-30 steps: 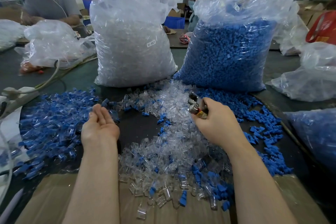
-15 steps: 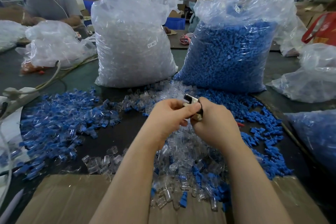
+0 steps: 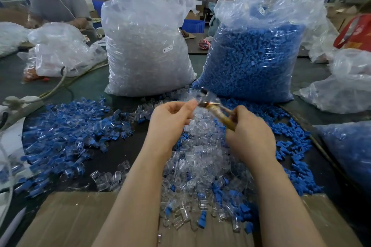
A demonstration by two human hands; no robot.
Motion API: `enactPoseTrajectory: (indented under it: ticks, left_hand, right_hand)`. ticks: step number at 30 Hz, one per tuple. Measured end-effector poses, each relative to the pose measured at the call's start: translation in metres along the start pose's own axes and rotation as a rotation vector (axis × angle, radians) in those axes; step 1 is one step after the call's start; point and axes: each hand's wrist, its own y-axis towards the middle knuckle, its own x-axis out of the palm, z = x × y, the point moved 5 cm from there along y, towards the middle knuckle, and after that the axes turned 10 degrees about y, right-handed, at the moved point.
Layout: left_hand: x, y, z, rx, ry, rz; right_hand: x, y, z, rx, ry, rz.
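Observation:
My right hand (image 3: 251, 136) grips a small brass-coloured metal tool (image 3: 218, 113) that slants up to the left and is blurred. My left hand (image 3: 170, 120) pinches something small at the tool's upper tip, a clear plastic piece (image 3: 198, 96) as far as the blur shows. Both hands hover above a heap of clear plastic pieces (image 3: 200, 158) on the dark table. Loose blue plastic pieces (image 3: 295, 146) lie to the right of the heap. A pile of mixed blue and clear pieces (image 3: 66, 136) spreads out on the left.
Two tall bags stand behind the hands: one of clear pieces (image 3: 144, 46), one of blue pieces (image 3: 255, 56). More plastic bags (image 3: 60, 50) lie left and right. A cardboard sheet (image 3: 66, 220) covers the near edge. A person (image 3: 54, 0) sits at the far left. A white cable (image 3: 60, 84) crosses the table.
My left hand came over from the left pile and met the tool. Since then the tool has tilted left in my right hand, and my left hand pinches at its tip.

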Motion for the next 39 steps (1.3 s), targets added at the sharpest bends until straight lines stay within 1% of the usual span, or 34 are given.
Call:
enactPoseTrajectory:
  ticks: [1,4,6,7,9,11,14,18,21,24,30,36,39]
  left_hand:
    - [-0.002,0.002,-0.004,-0.004,0.097,0.034]
    - [-0.015,0.009,-0.019,-0.058,0.502,0.137]
    - [-0.022,0.01,-0.025,-0.108,0.722,0.156]
    - [-0.024,0.01,-0.027,-0.142,0.804,0.139]
    - [-0.024,0.011,-0.034,-0.222,0.92,0.045]
    - [-0.019,0.011,-0.04,-0.271,0.963,-0.071]
    - [-0.01,0.012,-0.044,-0.229,0.96,-0.159]
    - [0.002,0.01,-0.043,-0.148,0.772,-0.208]
    - [0.006,0.009,-0.039,-0.088,0.701,-0.197]
    - [0.006,0.009,-0.04,-0.089,0.615,-0.183]
    - [0.007,0.007,-0.039,-0.068,0.543,-0.194]
    - [0.009,0.005,-0.036,-0.045,0.489,-0.183]
    - [0.009,0.006,-0.036,-0.042,0.505,-0.199]
  right_hand:
    - [-0.003,0.001,0.008,0.093,0.004,0.039]
    - [-0.012,0.0,0.033,0.361,-0.009,0.153]
    - [-0.016,-0.003,0.05,0.516,-0.032,0.155]
    - [-0.016,-0.005,0.056,0.574,-0.053,0.13]
    - [-0.014,-0.009,0.066,0.654,-0.096,0.046]
    - [-0.008,-0.012,0.069,0.67,-0.149,-0.057]
    - [0.001,-0.009,0.06,0.617,-0.138,-0.145]
    - [0.011,-0.002,0.052,0.502,-0.052,-0.188]
    - [0.012,-0.001,0.05,0.453,-0.005,-0.178]
    - [0.012,0.001,0.047,0.429,0.076,-0.167]
    - [0.014,0.002,0.047,0.38,0.181,-0.14]
    - [0.014,0.006,0.039,0.308,0.447,-0.109]
    - [0.015,0.006,0.035,0.267,0.515,-0.121]
